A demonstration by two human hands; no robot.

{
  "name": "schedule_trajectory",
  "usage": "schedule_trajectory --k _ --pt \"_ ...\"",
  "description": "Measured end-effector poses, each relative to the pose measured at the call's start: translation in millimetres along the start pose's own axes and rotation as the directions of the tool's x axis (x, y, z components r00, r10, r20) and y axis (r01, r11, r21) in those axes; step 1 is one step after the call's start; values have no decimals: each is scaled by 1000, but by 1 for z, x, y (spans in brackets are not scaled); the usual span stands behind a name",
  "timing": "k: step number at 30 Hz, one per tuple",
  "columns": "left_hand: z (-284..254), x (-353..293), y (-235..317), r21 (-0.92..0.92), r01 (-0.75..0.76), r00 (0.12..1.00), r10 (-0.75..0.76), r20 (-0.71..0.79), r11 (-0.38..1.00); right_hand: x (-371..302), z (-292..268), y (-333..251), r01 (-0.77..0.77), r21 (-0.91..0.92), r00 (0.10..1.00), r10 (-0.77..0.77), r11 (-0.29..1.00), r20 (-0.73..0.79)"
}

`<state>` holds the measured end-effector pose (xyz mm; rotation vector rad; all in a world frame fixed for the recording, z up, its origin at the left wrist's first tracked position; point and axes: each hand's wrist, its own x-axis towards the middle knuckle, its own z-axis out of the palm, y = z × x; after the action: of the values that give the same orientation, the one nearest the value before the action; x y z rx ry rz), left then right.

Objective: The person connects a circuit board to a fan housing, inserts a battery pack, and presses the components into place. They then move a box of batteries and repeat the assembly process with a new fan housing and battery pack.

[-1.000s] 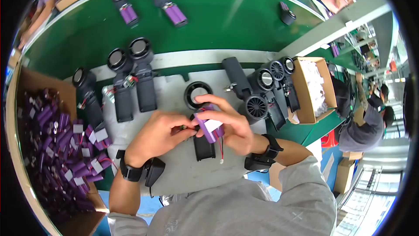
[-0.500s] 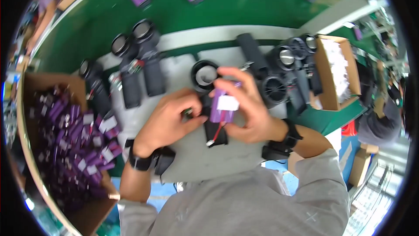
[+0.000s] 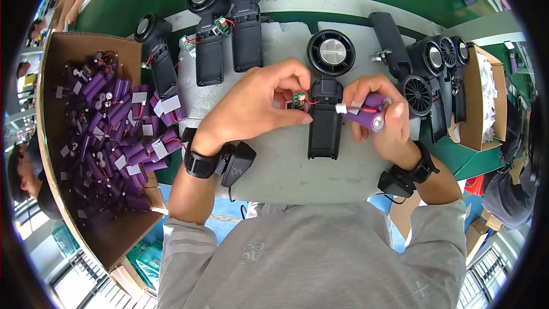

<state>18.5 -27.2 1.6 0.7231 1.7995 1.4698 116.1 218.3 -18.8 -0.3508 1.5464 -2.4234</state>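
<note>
My left hand (image 3: 260,98) pinches a small green circuit board (image 3: 298,101), joined by a short red wire to the handheld fan in front of me. That fan has a round black head with a silver centre (image 3: 332,52) and an open black handle (image 3: 325,132) lying on the grey work mat (image 3: 274,172). In my right hand (image 3: 386,112) is a purple battery pack (image 3: 369,116) of cylindrical cells, tilted beside the handle. Its red lead ends in a white connector (image 3: 341,108), which points toward the board and stays apart from it.
A cardboard box (image 3: 106,39) heaped with purple battery packs (image 3: 123,132) stands at the left. Several opened fans (image 3: 210,52) with dangling boards lie at the back left. More fan parts (image 3: 417,94) and a box of white pieces (image 3: 486,97) are on the right.
The battery pack has turned from upright, label showing, to tilted with cell ends visible. Its connector now points left toward the board. The head view has shifted, so the bench appears further right.
</note>
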Motion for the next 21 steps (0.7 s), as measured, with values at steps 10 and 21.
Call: schedule_trajectory --k 10,21 --pt "-3 -2 4 -104 66 997 -62 37 992 22 21 7 358 -696 906 -413 622 97" --pt "-6 -1 7 -237 109 994 -100 49 965 17 26 -7 464 -809 833 -490 361 259"
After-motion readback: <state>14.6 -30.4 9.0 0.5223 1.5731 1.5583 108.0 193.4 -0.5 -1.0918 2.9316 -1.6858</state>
